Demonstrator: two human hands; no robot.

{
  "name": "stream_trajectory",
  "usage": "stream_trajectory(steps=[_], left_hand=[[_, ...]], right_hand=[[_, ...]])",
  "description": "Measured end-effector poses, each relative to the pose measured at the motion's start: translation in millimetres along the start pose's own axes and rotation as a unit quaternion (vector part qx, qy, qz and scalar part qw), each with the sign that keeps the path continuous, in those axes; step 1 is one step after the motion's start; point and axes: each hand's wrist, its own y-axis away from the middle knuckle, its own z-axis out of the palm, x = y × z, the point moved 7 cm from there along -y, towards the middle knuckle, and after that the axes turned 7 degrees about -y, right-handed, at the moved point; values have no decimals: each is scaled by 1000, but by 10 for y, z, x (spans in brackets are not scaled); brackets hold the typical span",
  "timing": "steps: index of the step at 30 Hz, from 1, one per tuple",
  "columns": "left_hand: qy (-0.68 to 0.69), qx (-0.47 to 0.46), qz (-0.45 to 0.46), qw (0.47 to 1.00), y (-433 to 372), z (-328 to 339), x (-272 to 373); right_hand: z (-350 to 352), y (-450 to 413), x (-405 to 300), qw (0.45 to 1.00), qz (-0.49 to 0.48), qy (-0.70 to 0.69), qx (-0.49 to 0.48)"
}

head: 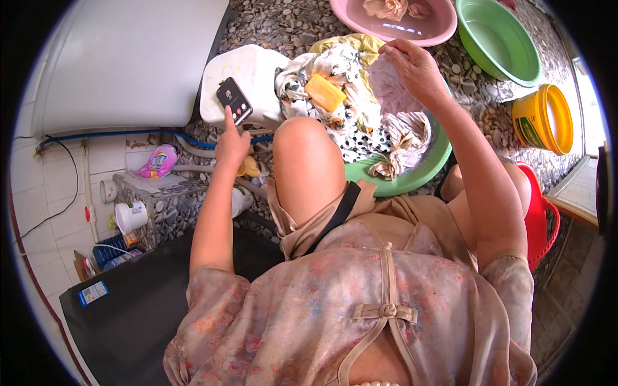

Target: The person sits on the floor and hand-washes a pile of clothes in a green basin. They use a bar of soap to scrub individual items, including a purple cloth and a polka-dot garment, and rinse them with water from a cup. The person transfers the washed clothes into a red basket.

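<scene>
My left hand (232,144) points with its index finger at the lower part of a smartphone (235,99), whose screen is lit. The phone lies on a white plastic stool (260,62). Pinched in my right hand (411,72) is a pale lilac cloth (390,89), which hangs over a green basin (410,182). Wet laundry is heaped in that basin, including a white patterned garment (333,62) and a crumpled beige cloth (410,142). A yellow-orange bar of laundry soap (325,92) rests on the patterned garment.
Beyond stand a pink basin (446,36) with cloth in water, a second green basin (507,53) and a yellow bucket (543,119). A red basket (533,212) sits at right. On the left are a large white appliance (130,62), a blue hose (159,131) and a pink detergent pouch (161,160).
</scene>
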Motion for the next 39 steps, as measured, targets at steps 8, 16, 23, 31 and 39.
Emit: stream_trajectory(steps=[8, 16, 23, 31, 39], left_hand=[[465, 68, 231, 852, 579, -1153, 900], [713, -458, 125, 516, 779, -316, 2714], [764, -469, 143, 420, 627, -93, 3084], [811, -395, 111, 417, 620, -59, 3007], [869, -380, 22, 317, 277, 589, 3236]], right_hand=[[2, -45, -59, 998, -27, -54, -5], [-204, -85, -535, 954, 17, -297, 29], [-311, -100, 27, 968, 62, -210, 123], [509, 441, -690, 942, -230, 244, -36], [377, 187, -150, 991, -72, 95, 61]])
